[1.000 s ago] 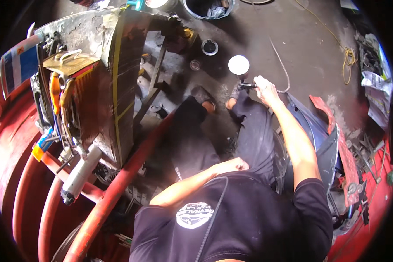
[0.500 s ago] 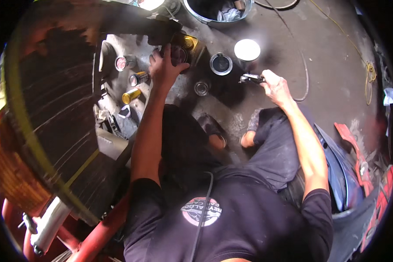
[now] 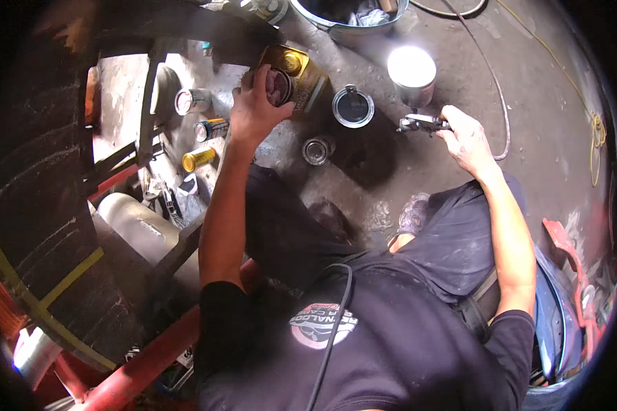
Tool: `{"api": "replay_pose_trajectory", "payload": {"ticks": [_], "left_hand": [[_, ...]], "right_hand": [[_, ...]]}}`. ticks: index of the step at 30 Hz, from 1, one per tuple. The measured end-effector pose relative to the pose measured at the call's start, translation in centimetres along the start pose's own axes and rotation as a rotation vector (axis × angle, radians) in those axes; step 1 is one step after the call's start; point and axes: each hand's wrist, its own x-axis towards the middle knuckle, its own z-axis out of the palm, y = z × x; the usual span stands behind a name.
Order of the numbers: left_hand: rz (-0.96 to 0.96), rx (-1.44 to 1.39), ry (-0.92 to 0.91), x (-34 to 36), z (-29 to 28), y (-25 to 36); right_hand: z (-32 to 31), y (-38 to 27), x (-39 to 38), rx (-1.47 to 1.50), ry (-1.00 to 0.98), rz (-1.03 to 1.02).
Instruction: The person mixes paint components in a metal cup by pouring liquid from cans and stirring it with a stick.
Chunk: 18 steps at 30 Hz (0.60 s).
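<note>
My left hand (image 3: 257,109) is closed round the rim of a small round can (image 3: 279,88) with something pinkish inside. Right beside that can stands a gold rectangular tin (image 3: 315,92) with a round gold cap. My right hand (image 3: 469,140) grips the handle of a spray gun (image 3: 421,123); its silvery cup (image 3: 416,94), topped by a glaring white lid, sits on the far side of the gun. Between my hands an open can with dark contents (image 3: 354,107) rests on the floor, and nearer to me is a small clear-looking container (image 3: 316,151).
A dark panel (image 3: 34,185) and red tubular stand (image 3: 144,363) fill the left. Several cans, including a yellow one (image 3: 199,159), lie beyond the panel's edge. A tub with rags (image 3: 336,29) is at the far side. A hose (image 3: 504,109) and yellow cord (image 3: 594,151) cross the floor.
The spray gun and its cup have shifted right with my right hand. My left hand stays on the round can. The view has moved, showing more beyond the panel.
</note>
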Motion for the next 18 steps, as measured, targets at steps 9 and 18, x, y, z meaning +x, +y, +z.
{"api": "replay_pose_trajectory", "payload": {"ticks": [9,18], "left_hand": [[-0.087,-0.369,0.067,-1.1,-2.8,-1.4],[-0.200,-0.296,0.267,-1.6,-4.1,-2.9]], "right_hand": [[0.6,1.9,1.1,-0.017,-0.153,0.053],[1.0,2.3,1.9,0.010,-0.159,0.113]]}}
